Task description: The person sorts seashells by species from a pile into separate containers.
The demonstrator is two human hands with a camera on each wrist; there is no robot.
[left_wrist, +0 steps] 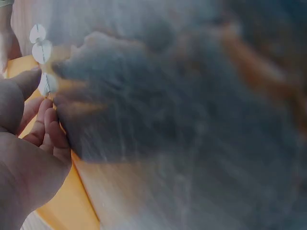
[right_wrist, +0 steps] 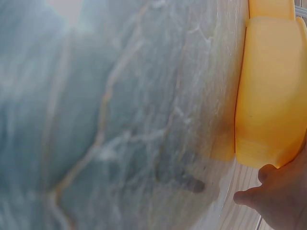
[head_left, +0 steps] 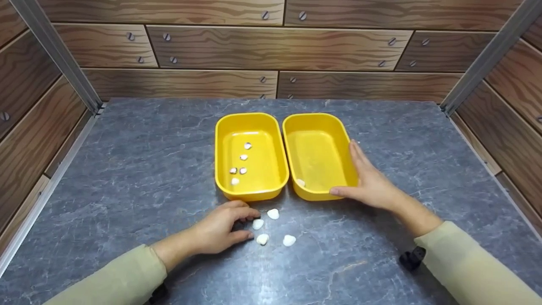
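Observation:
Four-sided and yellow, the left tub (head_left: 252, 196) holds several small whitish, dark-marked pieces (head_left: 243, 157). In the right yellow tub (head_left: 315, 195) lies one pale shell (head_left: 300, 182) at its near left corner. My right hand (head_left: 374, 182) rests against this tub's near right corner, thumb at the front rim and straight fingers along the side. On the table, several white shells (head_left: 289, 240) lie in front of the tubs. My left hand (head_left: 220, 226) is beside them, thumb and fingertips apart, right at the nearest shell (left_wrist: 48, 85).
Both tubs stand side by side on a grey marbled table (head_left: 148, 161). Wood-patterned panels (head_left: 279, 48) rise behind it and at both sides. Metal posts (head_left: 487, 59) stand at the back corners.

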